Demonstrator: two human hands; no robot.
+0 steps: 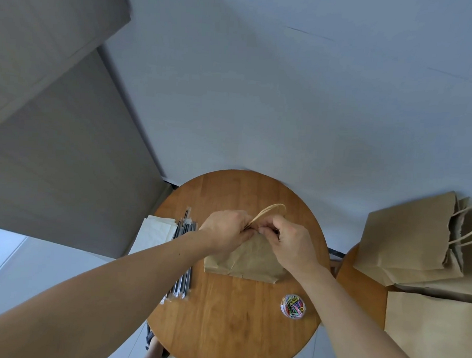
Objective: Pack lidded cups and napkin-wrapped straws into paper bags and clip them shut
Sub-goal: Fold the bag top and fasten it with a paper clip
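Observation:
A brown paper bag [248, 260] stands on the round wooden table [230, 323]. Its twisted paper handles [271, 210] arch up behind my hands. My left hand [225, 229] and my right hand [291, 243] meet at the bag's top edge, and both pinch the gathered paper there. Whether a clip is between my fingers cannot be made out, and the bag's contents are hidden. A small clear tub of coloured paper clips [293, 307] sits on the table to the front right of the bag.
Wrapped black straws [183, 272] lie in a row at the table's left edge, beside a stack of white napkins [154, 230]. Several more brown paper bags [406, 242] lie on a second wooden surface at the right. A wall rises behind the table.

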